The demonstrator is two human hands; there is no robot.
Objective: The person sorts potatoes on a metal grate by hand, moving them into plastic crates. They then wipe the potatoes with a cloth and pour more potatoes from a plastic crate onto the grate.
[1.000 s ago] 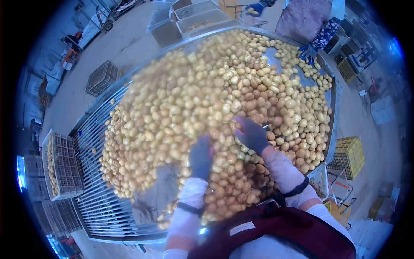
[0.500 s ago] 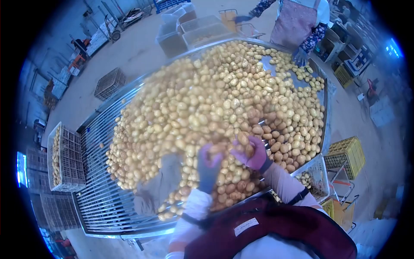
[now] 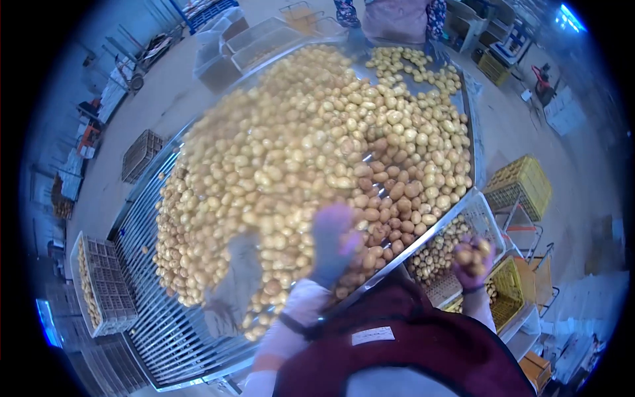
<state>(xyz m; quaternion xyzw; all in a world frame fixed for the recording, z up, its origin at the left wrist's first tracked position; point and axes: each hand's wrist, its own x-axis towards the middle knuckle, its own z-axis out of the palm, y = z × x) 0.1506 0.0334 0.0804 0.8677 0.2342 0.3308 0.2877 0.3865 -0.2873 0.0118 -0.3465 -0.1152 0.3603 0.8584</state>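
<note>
A large heap of potatoes point(image 3: 284, 159) covers the metal sorting table point(image 3: 178, 344). My left hand point(image 3: 332, 241), in a grey and purple glove, reaches over the near part of the heap; its fingers are blurred, and whether they hold a potato is unclear. My right hand point(image 3: 473, 261), gloved too, is off the table at the right, closed around several potatoes point(image 3: 475, 257). It is beside a white crate point(image 3: 486, 218) partly filled with potatoes and above a yellow crate point(image 3: 508, 291).
A co-worker in an apron point(image 3: 397, 23) stands at the far edge with both gloved hands over potatoes. A grey cloth-like object point(image 3: 231, 284) lies left of my left hand. Another potato crate point(image 3: 109, 284) stands at the far left, and a yellow crate point(image 3: 519, 188) at the right.
My right hand has moved from the heap out to the right, beside the crates, with potatoes in it. The view has turned right. The co-worker's hands have come closer together.
</note>
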